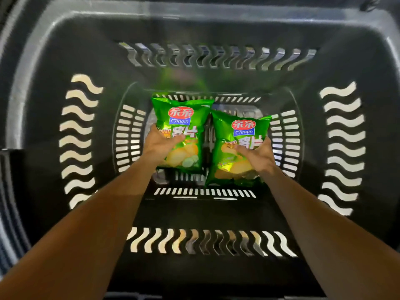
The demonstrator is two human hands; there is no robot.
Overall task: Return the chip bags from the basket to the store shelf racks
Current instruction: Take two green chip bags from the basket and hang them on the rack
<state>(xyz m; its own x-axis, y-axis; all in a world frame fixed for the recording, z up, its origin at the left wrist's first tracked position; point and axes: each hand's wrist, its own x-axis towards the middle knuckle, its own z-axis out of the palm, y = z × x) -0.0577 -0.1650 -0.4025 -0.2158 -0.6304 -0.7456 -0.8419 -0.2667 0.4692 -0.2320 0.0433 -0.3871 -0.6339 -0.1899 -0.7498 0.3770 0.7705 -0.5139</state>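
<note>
**Both hands down in the basket, one green bag each**

Looking straight down into a deep black plastic basket with wavy cut-out slots along its walls and straight slots around the floor. Both bare arms reach down into it from the bottom corners of the view.

The left hand is closed on the left chip bag, gripping its left edge about halfway down, thumb across the front over the printed lettering and the other fingers tucked behind where I can't see them. The right hand is clamped on the right chip bag the same way but mirrored, holding the right edge with the thumb lying over the front.

Both bags are shiny green potato chip packs with a red logo, a blue label under it and chip pictures lower down. They sit side by side, faces up toward the camera, tops pointing away. The left one sits a little further from the viewer than the right one, and their inner edges look like they touch or slightly overlap near the middle. Can't tell if they rest on the basket floor or are already lifted off it. They're both inside the basket, low down near the bottom.
</note>
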